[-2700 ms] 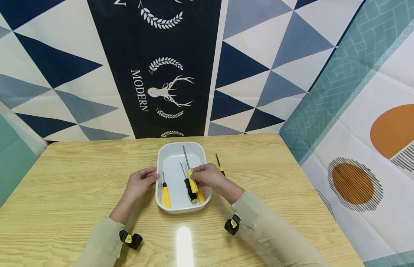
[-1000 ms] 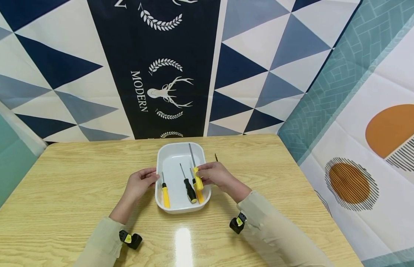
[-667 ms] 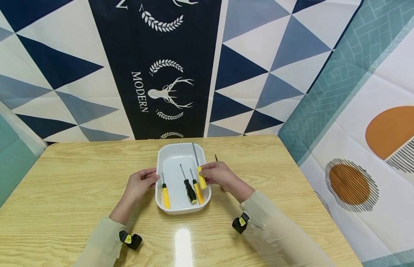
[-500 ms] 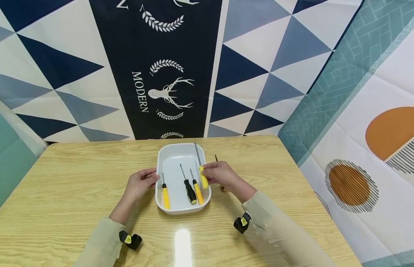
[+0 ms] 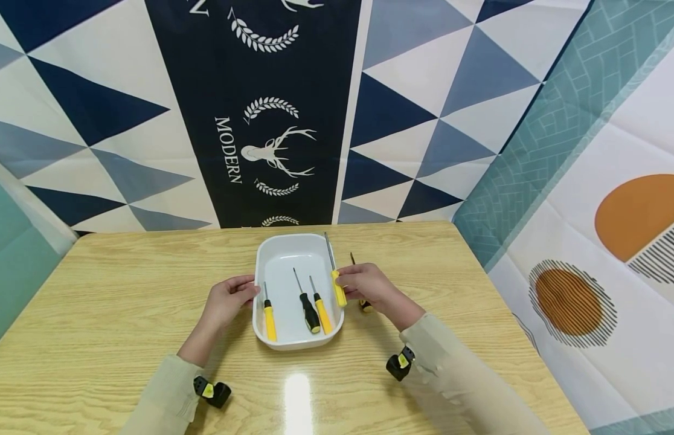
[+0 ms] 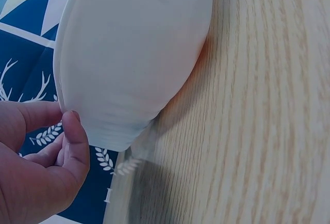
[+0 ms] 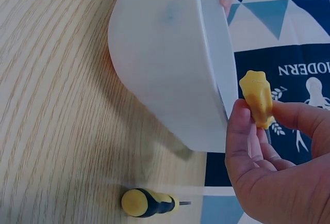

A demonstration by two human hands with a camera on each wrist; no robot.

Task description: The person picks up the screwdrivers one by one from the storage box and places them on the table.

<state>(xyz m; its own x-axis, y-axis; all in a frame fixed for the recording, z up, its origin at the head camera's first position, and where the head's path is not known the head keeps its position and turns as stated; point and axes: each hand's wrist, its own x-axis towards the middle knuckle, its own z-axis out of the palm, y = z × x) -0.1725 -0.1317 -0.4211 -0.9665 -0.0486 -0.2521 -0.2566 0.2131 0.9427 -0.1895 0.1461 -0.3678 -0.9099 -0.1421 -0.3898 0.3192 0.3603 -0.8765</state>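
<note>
A white rectangular tray (image 5: 282, 249) stands on the table. My left hand (image 5: 228, 300) pinches its left rim between thumb and fingers, as the left wrist view also shows. In my right hand (image 5: 364, 285) a screwdriver with a yellow handle (image 5: 339, 290) is pinched by the handle, held over the tray's right rim with its shaft pointing away. Inside the tray lie a yellow screwdriver (image 5: 270, 321) at the left, a black-handled screwdriver (image 5: 310, 314) in the middle and another yellow screwdriver (image 5: 322, 314) at the right. They are apart from each other.
A black and yellow screwdriver (image 7: 149, 202) lies on the wooden table (image 5: 125, 290) just right of the tray, partly hidden under my right hand in the head view. Patterned cloth (image 5: 413, 121) hangs behind the table's far edge.
My right hand has moved right with the yellow screwdriver, from over the tray's inside to its right rim. The screwdrivers beneath are now uncovered. My left hand has stayed on the tray.
</note>
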